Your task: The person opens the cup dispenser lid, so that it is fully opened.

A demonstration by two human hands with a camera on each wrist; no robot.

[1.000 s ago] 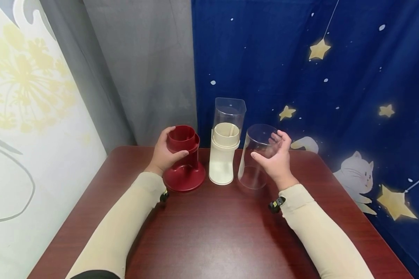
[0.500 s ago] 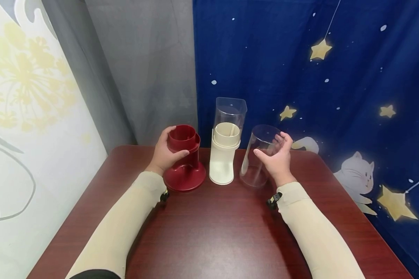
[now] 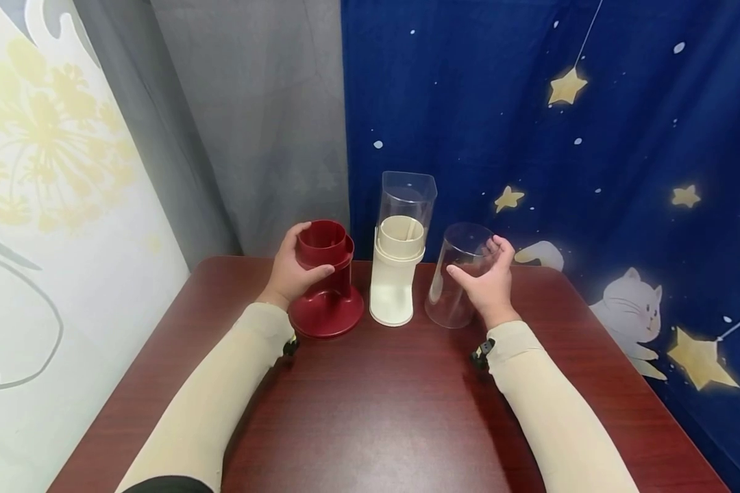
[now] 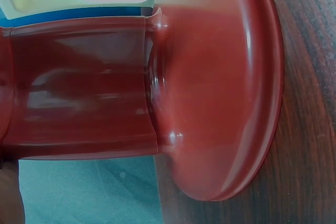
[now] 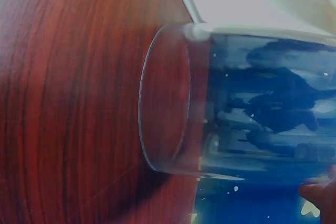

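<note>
My left hand [image 3: 290, 274] grips the upper ring of a dark red plastic stand [image 3: 327, 311], thumb in front and fingers behind. Its wide round base, also in the left wrist view, rests on the table. With thumb and fingers around its upper part, my right hand [image 3: 490, 281] holds a clear open cylinder [image 5: 262, 103]. The cylinder leans slightly, its lower rim at or just above the wood; I cannot tell if it touches. Between the hands stands a cream plastic stand [image 3: 391, 291] with a clear squared container [image 3: 407, 192] rising behind its ring.
All of this is near the back edge of a reddish-brown wooden table [image 3: 382, 411]. A blue star-patterned curtain [image 3: 469, 89] and a grey curtain [image 3: 265, 123] hang close behind. A white patterned surface [image 3: 49, 274] borders the left side.
The right hand has shifted the clear cylinder slightly to the right and back, a little away from the cream stand. My left hand and the red stand stay put.
</note>
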